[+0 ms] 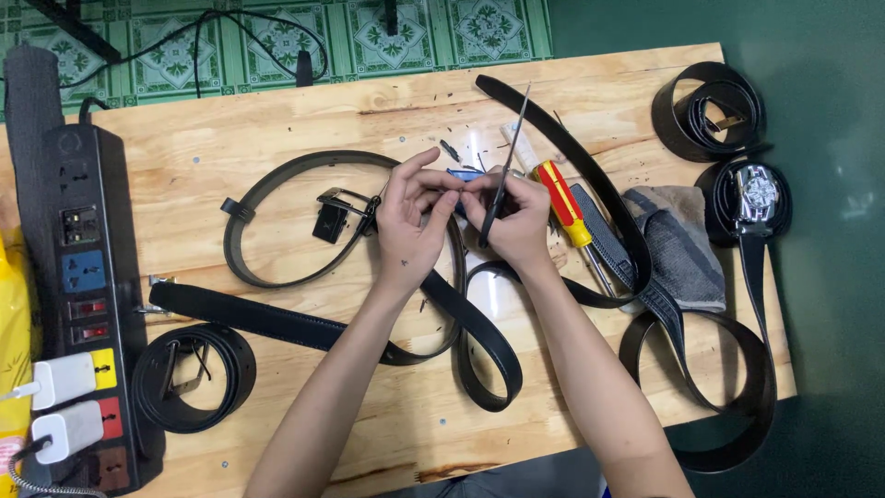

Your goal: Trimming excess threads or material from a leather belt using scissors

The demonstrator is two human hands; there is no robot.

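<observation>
Both forearms reach up from the near edge of the pale wooden tabletop. Person's left hand and right hand meet at centre, fingertips pinched together on a small blue object, largely hidden. Right hand's grip also closes around slim black-handled scissors, blades pointing away. Long black leather belt loops beneath both wrists. Red-and-yellow-handled screwdriver lies just beside the right hand. Black power strip sits far left.

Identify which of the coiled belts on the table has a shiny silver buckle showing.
The coiled belt at the table's right edge, just below the top-right coil. Its bright silver buckle faces up; the coil at lower left shows only a dark metal clasp.
</observation>
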